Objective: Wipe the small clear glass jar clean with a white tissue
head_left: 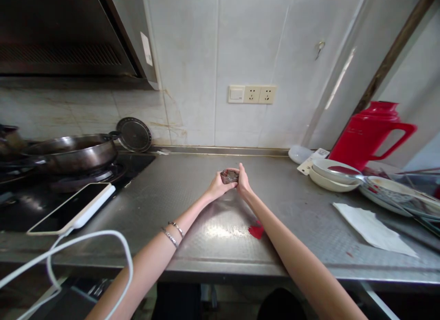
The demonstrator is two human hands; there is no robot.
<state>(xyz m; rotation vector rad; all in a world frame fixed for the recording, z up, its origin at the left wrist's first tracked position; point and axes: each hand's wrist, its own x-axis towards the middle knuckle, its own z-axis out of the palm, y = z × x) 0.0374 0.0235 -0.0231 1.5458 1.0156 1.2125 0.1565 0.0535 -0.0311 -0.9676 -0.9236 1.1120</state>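
Over the middle of the steel counter, my left hand point(216, 187) and my right hand point(243, 181) meet around a small dark brownish object point(229, 176) with a shiny, uneven surface. Its kind is too small to make out. The left fingers curl about its left and near side, while my right palm presses against its right side with the thumb or a finger pointing up. Both hands are closed on it, and part of it is hidden by them. A red scrap point(256, 229) lies on the counter beside my right forearm.
To the left, a steel pan point(75, 152) sits on the black stove, with a phone point(70, 209) and white cable point(125, 246) nearer me. A red thermos jug point(369, 134), stacked bowls point(335, 175), dishes point(405, 196) and a white tissue point(373, 228) stand or lie at right.
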